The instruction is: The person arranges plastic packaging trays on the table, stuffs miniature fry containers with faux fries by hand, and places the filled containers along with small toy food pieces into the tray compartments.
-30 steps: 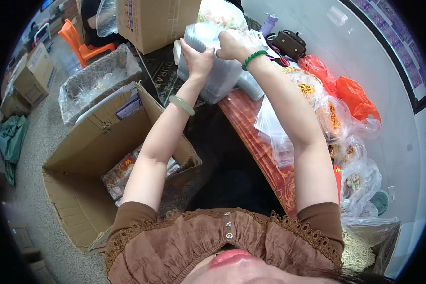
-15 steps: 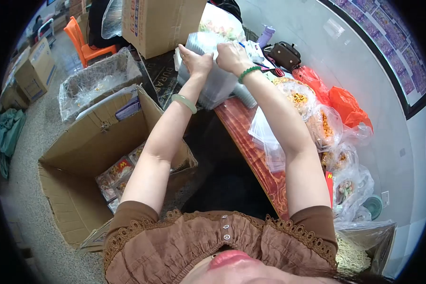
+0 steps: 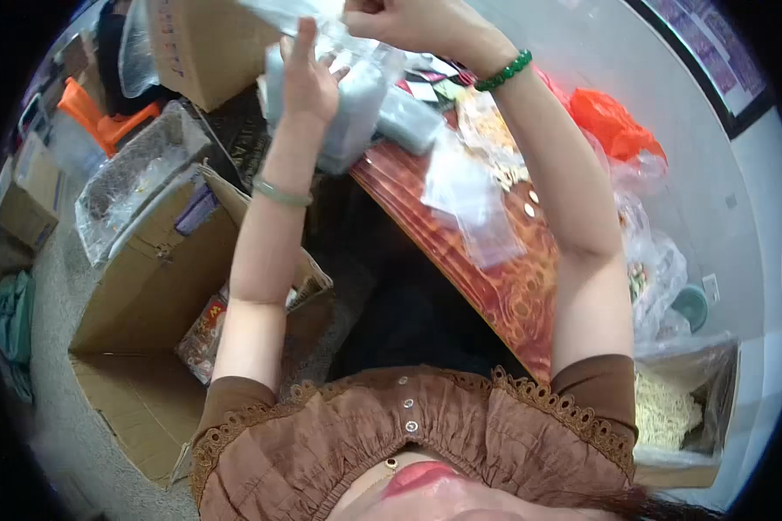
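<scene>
A clear plastic stack [image 3: 352, 130] stands at the far end of the table [image 3: 513, 295], by its left edge. The left hand [image 3: 311, 87] rests against the stack with its grip open, fingers spread; a pale green bangle [image 3: 282, 193] circles that wrist. The right hand [image 3: 408, 24], above the table's far end and partly cut off by the frame, has its grip closed on the edge of a raised plastic sheet [image 3: 294, 12]; green beads [image 3: 506, 71] ring its wrist. On the table, just beside the stack, lies a smaller clear bundle [image 3: 411, 120], and nearer along the table are flat clear bags [image 3: 469, 195], a loose yellowish pile [image 3: 491, 130] and 2 white ovals [image 3: 531, 203]. Along the table's right side sit a red bag [image 3: 615, 126], clear bags [image 3: 656, 265] and, at its near end, a box of noodles [image 3: 665, 415]. Left of the table, an open carton [image 3: 139, 300] holds packages with a red label [image 3: 203, 340]; farther left of the table are a plastic-lined box [image 3: 139, 178] and an orange chair [image 3: 104, 117].
</scene>
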Action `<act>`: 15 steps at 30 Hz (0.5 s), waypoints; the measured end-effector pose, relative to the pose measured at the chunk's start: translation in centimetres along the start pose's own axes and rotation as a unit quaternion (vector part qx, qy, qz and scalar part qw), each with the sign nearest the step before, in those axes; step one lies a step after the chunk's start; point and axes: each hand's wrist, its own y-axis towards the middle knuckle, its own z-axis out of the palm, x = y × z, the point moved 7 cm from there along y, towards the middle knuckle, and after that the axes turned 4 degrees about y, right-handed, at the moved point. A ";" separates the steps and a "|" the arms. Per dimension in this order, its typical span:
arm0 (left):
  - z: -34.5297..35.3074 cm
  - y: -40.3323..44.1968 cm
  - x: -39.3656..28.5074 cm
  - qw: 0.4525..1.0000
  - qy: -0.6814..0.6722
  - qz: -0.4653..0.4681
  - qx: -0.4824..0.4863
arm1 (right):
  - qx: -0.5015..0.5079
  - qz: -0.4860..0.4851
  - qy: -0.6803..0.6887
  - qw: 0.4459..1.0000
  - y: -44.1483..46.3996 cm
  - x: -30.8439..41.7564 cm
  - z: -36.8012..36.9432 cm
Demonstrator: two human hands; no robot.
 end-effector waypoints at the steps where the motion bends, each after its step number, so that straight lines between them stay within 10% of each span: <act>1: 1.2 -0.5 1.2 0.998 -0.051 -0.037 0.030 | 0.003 0.021 0.026 0.999 -2.8 -1.1 0.4; 10: 3.7 -5.9 11.9 0.973 -0.024 -0.181 0.140 | -0.081 0.074 0.234 0.966 -16.6 -6.1 0.0; 15: 6.4 -6.5 14.6 0.956 -0.005 -0.201 0.214 | -0.047 0.294 0.051 0.953 -34.8 -19.5 9.4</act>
